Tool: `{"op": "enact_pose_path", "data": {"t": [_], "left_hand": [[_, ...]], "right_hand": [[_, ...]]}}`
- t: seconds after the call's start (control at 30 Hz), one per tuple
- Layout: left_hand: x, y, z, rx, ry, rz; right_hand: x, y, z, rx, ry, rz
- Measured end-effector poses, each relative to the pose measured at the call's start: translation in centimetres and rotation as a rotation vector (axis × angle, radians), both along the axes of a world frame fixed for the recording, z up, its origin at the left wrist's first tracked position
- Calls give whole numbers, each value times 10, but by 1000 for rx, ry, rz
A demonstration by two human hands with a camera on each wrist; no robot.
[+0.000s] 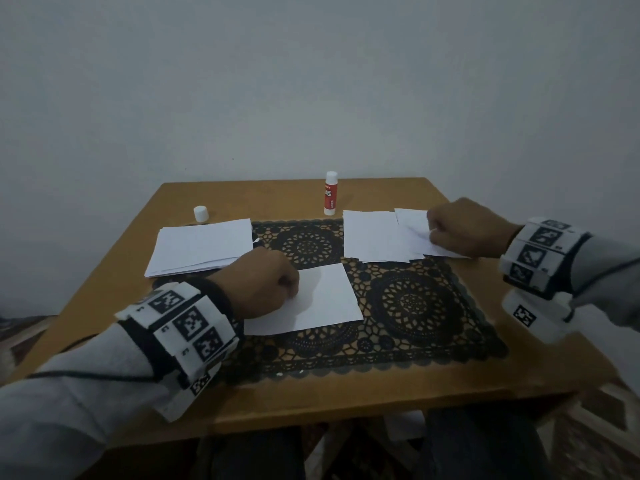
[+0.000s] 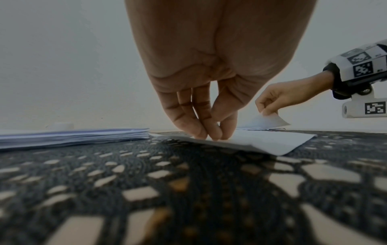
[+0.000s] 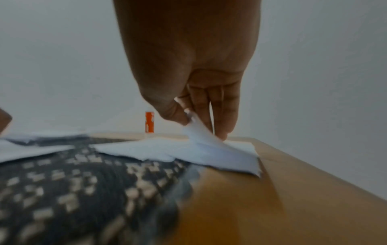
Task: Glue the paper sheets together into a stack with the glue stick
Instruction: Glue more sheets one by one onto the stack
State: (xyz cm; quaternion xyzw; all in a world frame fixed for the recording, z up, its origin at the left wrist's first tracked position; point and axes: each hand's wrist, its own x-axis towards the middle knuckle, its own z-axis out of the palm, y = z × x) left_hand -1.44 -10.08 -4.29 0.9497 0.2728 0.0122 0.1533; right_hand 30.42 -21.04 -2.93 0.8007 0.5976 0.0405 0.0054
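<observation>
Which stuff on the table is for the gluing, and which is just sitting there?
For the gluing:
glue stick
its cap
single sheet under the left hand
loose sheets, one pinched by the right hand
paper stack

Just sitting there:
lace mat
table

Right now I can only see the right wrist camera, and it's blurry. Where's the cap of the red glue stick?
Observer: A small white plastic cap stands on the wooden table, far left, apart from the red-and-white glue stick.
Operator: What's the other hand doing?
Observer: The left hand rests its fingertips on a single white paper sheet on the black lace mat.
Operator: Any more paper?
Observer: Yes, a thick stack of white sheets lies just in front of that cap.
</observation>
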Motion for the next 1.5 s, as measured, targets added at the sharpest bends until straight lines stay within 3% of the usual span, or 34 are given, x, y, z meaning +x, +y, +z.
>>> {"op": "enact_pose_path", "data": {"t": [0.1,0.23,0.4,0.47,0.6,0.67,0.77,0.87,1.07,1.2,1.5], "left_hand": [[-1,0,-1,19,-19,-1],[-1,-1,0,52,-97,51],[-2,1,4,125,-402,180],[-5,2,9,21,-491,233],[-14,12,24,-436,-684,364],[-21,14,27,-629,-695,380],[-30,16,23,-671,-664,423],[-39,23,15,-591,-593,449],[-40,22,3,-528,-323,471],[-37,21,-2,-379,-192,502],[-37,22,1,-427,-93,521]], "right_hand": [[-10,4,17,189,17,-4],[-45,7,40,408,124,126],[-93,6,53,531,329,246],[-106,4,57,548,530,256],[-122,4,63,485,990,246],[-125,7,58,459,1106,187],[-121,12,43,273,1196,63],[-117,13,24,65,1236,-3],[-111,20,-4,-81,1177,-56],[-110,26,-12,-117,1079,-38],[-111,32,-18,-120,933,16]]}}
